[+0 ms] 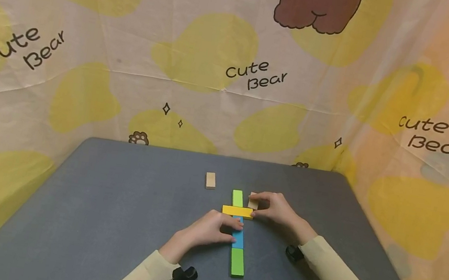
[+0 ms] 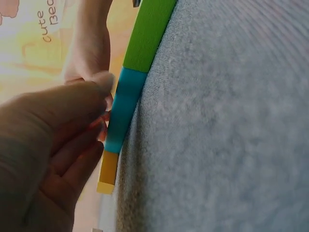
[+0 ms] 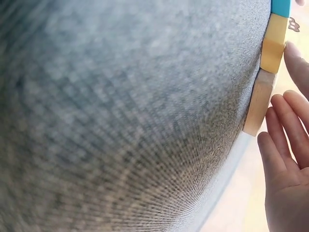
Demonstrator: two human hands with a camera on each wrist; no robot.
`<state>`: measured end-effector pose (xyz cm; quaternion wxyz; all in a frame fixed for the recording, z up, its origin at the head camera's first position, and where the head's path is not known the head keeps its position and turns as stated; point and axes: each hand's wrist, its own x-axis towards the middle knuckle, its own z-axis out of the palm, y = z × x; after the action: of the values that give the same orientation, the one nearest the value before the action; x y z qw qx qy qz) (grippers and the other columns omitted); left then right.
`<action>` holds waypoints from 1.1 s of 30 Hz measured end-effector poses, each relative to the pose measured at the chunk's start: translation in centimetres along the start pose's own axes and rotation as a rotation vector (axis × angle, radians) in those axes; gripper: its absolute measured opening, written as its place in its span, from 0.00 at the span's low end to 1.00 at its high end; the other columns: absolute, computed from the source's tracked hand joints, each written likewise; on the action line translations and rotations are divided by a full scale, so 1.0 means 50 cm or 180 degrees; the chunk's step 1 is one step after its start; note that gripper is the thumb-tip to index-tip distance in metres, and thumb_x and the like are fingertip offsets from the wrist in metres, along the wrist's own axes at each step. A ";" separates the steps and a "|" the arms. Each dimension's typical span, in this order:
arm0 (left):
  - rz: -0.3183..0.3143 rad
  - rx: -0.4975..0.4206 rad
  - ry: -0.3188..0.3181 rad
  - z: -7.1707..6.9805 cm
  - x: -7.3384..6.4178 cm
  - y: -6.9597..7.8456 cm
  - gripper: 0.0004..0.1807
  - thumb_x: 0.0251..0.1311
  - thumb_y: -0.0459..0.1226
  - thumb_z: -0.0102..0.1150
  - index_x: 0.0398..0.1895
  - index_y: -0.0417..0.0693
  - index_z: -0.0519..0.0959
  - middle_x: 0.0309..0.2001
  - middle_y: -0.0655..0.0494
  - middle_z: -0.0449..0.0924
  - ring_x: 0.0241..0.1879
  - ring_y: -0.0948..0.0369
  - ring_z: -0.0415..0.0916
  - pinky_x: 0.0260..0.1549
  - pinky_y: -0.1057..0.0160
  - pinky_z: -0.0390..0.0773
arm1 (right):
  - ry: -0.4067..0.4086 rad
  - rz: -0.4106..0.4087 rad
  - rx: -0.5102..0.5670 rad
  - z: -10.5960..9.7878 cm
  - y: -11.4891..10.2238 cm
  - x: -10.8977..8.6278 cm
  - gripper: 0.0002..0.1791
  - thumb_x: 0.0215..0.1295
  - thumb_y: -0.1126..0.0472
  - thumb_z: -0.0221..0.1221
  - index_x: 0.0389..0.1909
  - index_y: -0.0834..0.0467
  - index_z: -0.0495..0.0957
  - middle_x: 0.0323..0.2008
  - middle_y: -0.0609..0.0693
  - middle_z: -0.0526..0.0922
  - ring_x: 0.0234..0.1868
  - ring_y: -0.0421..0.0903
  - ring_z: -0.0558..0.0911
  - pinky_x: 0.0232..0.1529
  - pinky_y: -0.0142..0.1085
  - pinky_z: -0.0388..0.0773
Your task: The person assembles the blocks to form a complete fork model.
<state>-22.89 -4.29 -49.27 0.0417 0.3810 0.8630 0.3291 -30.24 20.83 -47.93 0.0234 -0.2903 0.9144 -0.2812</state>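
Flat on the table, a blue block (image 1: 238,242) lies in line between a yellow crosswise block (image 1: 235,211) and a green block (image 1: 237,264). Beyond the yellow one is another green block (image 1: 237,197). My left hand (image 1: 204,228) rests at the blue block, thumb and fingertips apart along it and partly covering it. At the yellow block's right end is the thumb of my right hand (image 1: 279,211). That hand's fingers lie over a plain wooden block (image 3: 259,102), loosely extended and not visibly curled round it.
A second wooden block (image 1: 210,180) lies farther back, left of the line. The grey table (image 1: 131,208) ends at a bear-print cloth (image 1: 203,49) hanging behind and at both sides. Each wrist wears a black device (image 1: 184,277).
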 end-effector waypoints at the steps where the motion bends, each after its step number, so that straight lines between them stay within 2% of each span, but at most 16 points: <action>1: 0.0008 -0.0057 0.0040 0.000 0.000 -0.001 0.20 0.56 0.42 0.68 0.54 0.55 0.82 0.52 0.66 0.84 0.56 0.68 0.79 0.57 0.68 0.78 | 0.0007 0.0000 0.0002 0.000 0.000 0.000 0.28 0.51 0.54 0.72 0.54 0.55 0.81 0.54 0.52 0.84 0.59 0.52 0.81 0.60 0.49 0.77; 4: 0.0011 -0.0255 0.0229 -0.004 0.001 -0.010 0.20 0.55 0.42 0.68 0.53 0.54 0.83 0.51 0.63 0.85 0.54 0.66 0.81 0.56 0.66 0.79 | 0.0016 -0.0022 0.0004 0.000 -0.001 -0.001 0.28 0.51 0.54 0.72 0.54 0.56 0.81 0.54 0.52 0.84 0.58 0.51 0.81 0.59 0.49 0.77; 8: -0.0109 -0.0380 0.0658 -0.022 0.006 -0.028 0.21 0.54 0.41 0.69 0.52 0.50 0.82 0.52 0.58 0.85 0.54 0.60 0.81 0.57 0.57 0.79 | 0.0023 -0.0052 0.0030 0.000 -0.002 -0.002 0.28 0.50 0.55 0.72 0.54 0.56 0.81 0.54 0.53 0.84 0.57 0.52 0.82 0.59 0.49 0.78; 10: -0.0240 -0.0344 0.0879 -0.035 0.010 -0.041 0.22 0.53 0.41 0.70 0.52 0.49 0.82 0.52 0.57 0.84 0.55 0.58 0.80 0.58 0.53 0.78 | 0.0028 -0.0026 0.0025 0.001 -0.002 -0.002 0.28 0.50 0.55 0.72 0.54 0.56 0.81 0.54 0.52 0.84 0.57 0.51 0.81 0.59 0.49 0.78; 13: -0.0445 -0.0237 0.1105 -0.054 0.014 -0.065 0.23 0.53 0.41 0.70 0.54 0.48 0.81 0.53 0.54 0.83 0.57 0.54 0.79 0.58 0.49 0.77 | 0.0033 -0.0001 -0.0019 0.003 0.001 -0.003 0.29 0.49 0.54 0.73 0.54 0.54 0.81 0.54 0.52 0.84 0.57 0.51 0.81 0.59 0.49 0.78; 19: -0.0905 -0.0112 0.1366 -0.087 0.025 -0.115 0.26 0.51 0.41 0.71 0.56 0.49 0.79 0.57 0.52 0.80 0.61 0.50 0.75 0.60 0.45 0.74 | 0.0040 0.0006 -0.0050 0.004 0.005 -0.005 0.29 0.49 0.52 0.73 0.55 0.53 0.81 0.55 0.50 0.84 0.57 0.50 0.81 0.59 0.48 0.77; 23: -0.1035 -0.0050 0.1433 -0.104 0.038 -0.145 0.29 0.50 0.41 0.72 0.58 0.48 0.78 0.58 0.48 0.79 0.62 0.47 0.73 0.62 0.45 0.72 | 0.0044 -0.0001 -0.0050 0.002 0.005 -0.004 0.29 0.49 0.52 0.73 0.55 0.53 0.81 0.55 0.50 0.84 0.57 0.50 0.81 0.60 0.48 0.77; 33: -0.1478 -0.0216 0.1209 -0.114 0.059 -0.198 0.35 0.51 0.42 0.72 0.65 0.50 0.72 0.65 0.48 0.73 0.68 0.48 0.66 0.67 0.47 0.67 | 0.0014 -0.0032 -0.0036 0.000 0.002 -0.002 0.29 0.49 0.54 0.73 0.55 0.54 0.80 0.55 0.50 0.84 0.58 0.50 0.81 0.60 0.48 0.77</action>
<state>-33.05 -10.19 -50.25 -0.0336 0.1036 0.9079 0.4048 -30.19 20.97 -47.98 0.0183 -0.2944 0.9145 -0.2768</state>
